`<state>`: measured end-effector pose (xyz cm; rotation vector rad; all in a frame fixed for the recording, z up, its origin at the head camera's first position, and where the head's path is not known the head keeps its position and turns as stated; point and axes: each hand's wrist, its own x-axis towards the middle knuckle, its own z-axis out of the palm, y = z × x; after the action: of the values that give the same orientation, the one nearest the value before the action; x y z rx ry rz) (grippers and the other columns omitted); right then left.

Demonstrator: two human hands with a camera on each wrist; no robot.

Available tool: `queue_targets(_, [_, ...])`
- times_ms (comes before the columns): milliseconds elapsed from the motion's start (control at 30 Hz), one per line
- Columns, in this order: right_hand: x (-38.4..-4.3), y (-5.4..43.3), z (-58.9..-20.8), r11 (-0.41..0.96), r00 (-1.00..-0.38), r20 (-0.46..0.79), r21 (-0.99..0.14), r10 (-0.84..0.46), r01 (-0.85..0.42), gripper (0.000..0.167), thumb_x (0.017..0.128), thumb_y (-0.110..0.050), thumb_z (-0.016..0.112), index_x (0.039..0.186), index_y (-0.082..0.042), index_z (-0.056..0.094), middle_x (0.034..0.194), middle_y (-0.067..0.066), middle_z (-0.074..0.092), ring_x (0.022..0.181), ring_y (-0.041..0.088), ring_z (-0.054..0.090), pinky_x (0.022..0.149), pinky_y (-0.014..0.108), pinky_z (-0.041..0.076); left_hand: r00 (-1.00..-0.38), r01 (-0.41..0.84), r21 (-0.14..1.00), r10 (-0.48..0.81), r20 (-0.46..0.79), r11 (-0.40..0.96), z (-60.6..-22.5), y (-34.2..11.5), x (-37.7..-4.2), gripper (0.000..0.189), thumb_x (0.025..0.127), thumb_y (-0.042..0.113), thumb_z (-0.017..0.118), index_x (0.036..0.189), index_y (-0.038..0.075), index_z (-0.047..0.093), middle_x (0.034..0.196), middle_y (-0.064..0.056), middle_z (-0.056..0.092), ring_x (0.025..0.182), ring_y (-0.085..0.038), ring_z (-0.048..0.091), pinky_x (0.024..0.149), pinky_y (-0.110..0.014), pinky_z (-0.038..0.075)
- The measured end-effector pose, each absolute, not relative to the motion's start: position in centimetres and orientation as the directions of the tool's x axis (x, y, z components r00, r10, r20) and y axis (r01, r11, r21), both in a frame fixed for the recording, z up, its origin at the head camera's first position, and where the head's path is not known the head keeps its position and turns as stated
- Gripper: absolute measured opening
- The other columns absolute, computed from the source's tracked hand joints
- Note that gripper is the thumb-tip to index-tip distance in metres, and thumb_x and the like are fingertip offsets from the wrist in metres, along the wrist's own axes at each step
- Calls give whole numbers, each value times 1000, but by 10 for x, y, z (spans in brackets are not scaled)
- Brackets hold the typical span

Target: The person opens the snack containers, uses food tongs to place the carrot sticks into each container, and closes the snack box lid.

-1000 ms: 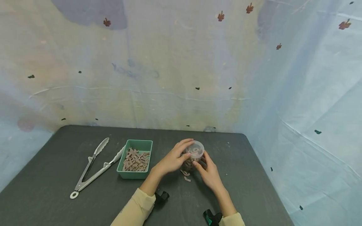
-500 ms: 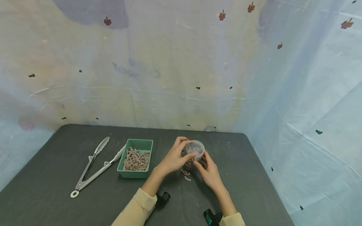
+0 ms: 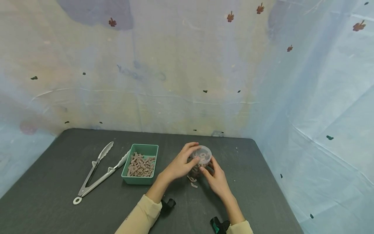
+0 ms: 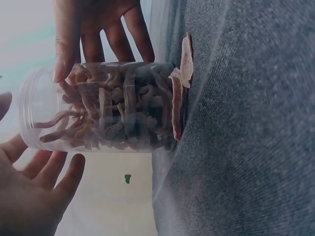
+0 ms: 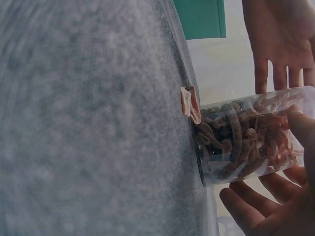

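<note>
A clear plastic jar (image 3: 202, 162) stands upright on the dark table, filled with curled brown dried strips (image 4: 128, 103). Its round see-through lid (image 3: 203, 153) is on top. My left hand (image 3: 179, 164) curls its fingers and thumb round the lid from the left. From the right, my right hand (image 3: 217, 180) holds the jar's body, thumb on the near side and fingers behind. A few loose strips (image 3: 194, 185) lie on the table against the jar's base; the left wrist view shows two of these pieces (image 4: 176, 105) close up.
Left of the jar sits a green rectangular tray (image 3: 146, 149) holding many small brown pieces (image 3: 141, 165). Metal tongs (image 3: 96, 187) lie spread open beside it, one tip near the tray's rim. A patterned plastic sheet (image 3: 175, 71) hangs behind the table (image 3: 233, 208) and along its right.
The fingers of my left hand lift a little and settle again round the lid. The jar and my right hand keep their place.
</note>
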<state>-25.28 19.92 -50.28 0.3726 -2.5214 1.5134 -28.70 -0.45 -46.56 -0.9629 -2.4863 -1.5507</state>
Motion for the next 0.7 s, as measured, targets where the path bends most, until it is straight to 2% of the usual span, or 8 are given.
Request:
queue_targets(133, [-253, 200, -503, 453, -952, 280, -838, -124, -306, 72, 103, -27, 69, 163, -10, 32, 156, 22, 46, 137, 47, 52, 103, 57, 51, -827, 520, 784, 430, 363, 339, -466, -3, -287, 50, 106, 36, 63, 150, 14, 53, 156, -12, 32, 142, -33, 42, 109, -59, 43])
queue_targets(233, [-253, 199, -502, 456, -952, 279, -836, -126, -305, 72, 103, -28, 68, 163, -10, 32, 156, 22, 46, 137, 47, 51, 103, 56, 51, -830, 519, 779, 423, 363, 351, -467, -2, -287, 50, 106, 37, 63, 149, 14, 53, 152, -10, 34, 138, -32, 45, 107, -57, 45])
queue_targets(400, [-253, 199, -502, 464, -954, 275, -834, -121, -300, 72, 103, -28, 69, 162, -9, 32, 155, 22, 47, 137, 48, 52, 103, 57, 51, -815, 528, 787, 451, 363, 321, -467, -4, -288, 47, 108, 27, 60, 152, 12, 50, 157, -8, 35, 145, -31, 41, 111, -57, 42])
queue_targets(533, [-253, 199, -502, 467, -955, 273, -833, -119, -296, 73, 103, -29, 69, 163, -9, 32, 155, 22, 47, 136, 48, 52, 103, 57, 51, -810, 518, 804, 469, 352, 291, -466, -5, -288, 43, 111, 18, 51, 154, 12, 49, 163, -5, 36, 151, -29, 36, 114, -57, 39])
queue_targets(633, [-252, 199, -502, 466, -953, 277, -832, -122, -301, 73, 103, -30, 68, 163, -9, 32, 155, 23, 46, 137, 48, 52, 103, 57, 51, -811, 515, 808, 469, 351, 286, -465, -5, -286, 43, 113, 19, 47, 155, 13, 48, 165, -3, 36, 153, -27, 33, 115, -57, 38])
queue_targets(700, [-252, 199, -502, 466, -951, 283, -830, -123, -307, 72, 103, -29, 68, 162, -9, 32, 155, 23, 46, 136, 49, 52, 102, 57, 51, -808, 525, 799, 465, 362, 291, -465, -4, -286, 43, 112, 23, 49, 154, 12, 48, 166, -4, 35, 153, -29, 33, 115, -58, 38])
